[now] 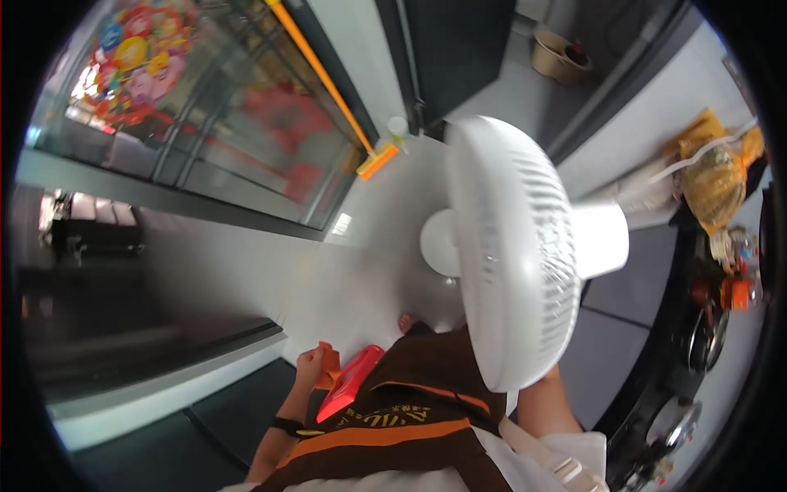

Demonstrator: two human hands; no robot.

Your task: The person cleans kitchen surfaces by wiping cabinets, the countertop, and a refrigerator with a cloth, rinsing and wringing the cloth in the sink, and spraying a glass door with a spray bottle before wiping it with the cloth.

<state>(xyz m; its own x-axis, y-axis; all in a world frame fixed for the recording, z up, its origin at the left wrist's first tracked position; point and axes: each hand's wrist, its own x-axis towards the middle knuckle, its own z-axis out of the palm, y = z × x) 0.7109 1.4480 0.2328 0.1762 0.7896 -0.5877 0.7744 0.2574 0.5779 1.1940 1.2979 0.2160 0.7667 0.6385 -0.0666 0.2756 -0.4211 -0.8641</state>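
My left hand [310,362] is closed around an orange cloth [329,366], low on the left beside my apron. Just right of it is a red object with a flat face [352,384]; I cannot tell its kind. A large white electric fan [525,246] fills the middle right, its head seen from the side. Its round white base [441,243] shows behind the head. My right forearm [548,406] reaches up behind the fan head, which hides my right hand, so its grip does not show. I wear a brown apron [434,365] with orange trim.
An orange-handled broom [377,162] leans by the glass sliding door [238,123]. Behind it is a dark door [447,57], with a beige bucket [561,57] beyond. Along the right runs a black counter [648,361] with pans, bottles and a yellow plastic bag [713,184].
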